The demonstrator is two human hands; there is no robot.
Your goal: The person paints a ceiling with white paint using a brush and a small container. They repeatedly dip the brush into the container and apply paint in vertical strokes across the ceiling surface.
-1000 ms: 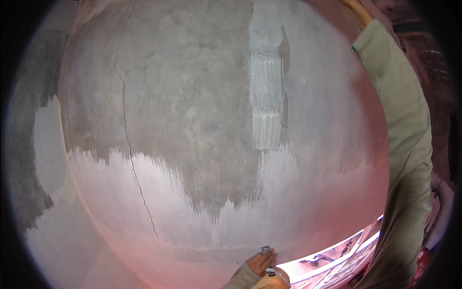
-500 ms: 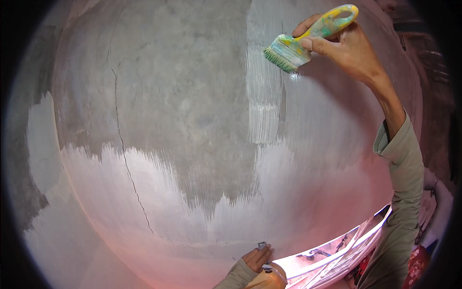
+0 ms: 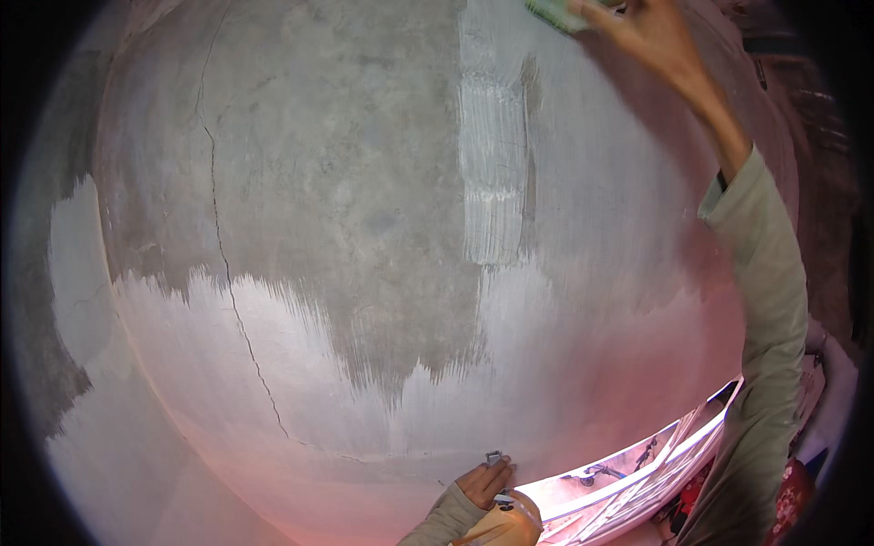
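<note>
At the top edge of the head view, my right hand (image 3: 655, 41) is closed round a paintbrush (image 3: 555, 13). Only part of its green bristle end shows; the handle is out of the picture or behind my fingers. The bristles are at the wall (image 3: 364, 164), beside a strip of fresh whitish paint (image 3: 493, 173). Low down, my left hand (image 3: 484, 482) is against the wall, its fingers together on a small grey object (image 3: 493, 458) whose kind I cannot make out. Just below that hand is a rounded yellow-orange thing (image 3: 514, 521), partly cut off.
Pale paint covers the wall's lower and right parts, with bare grey cement in the upper middle. A thin crack (image 3: 218, 227) runs down the left side. A bright opening (image 3: 628, 469) lies at lower right, near red patterned cloth (image 3: 792, 500).
My right hand has moved up with the paintbrush, carrying most of the brush out of the picture. My left hand stays at nearly the same place.
</note>
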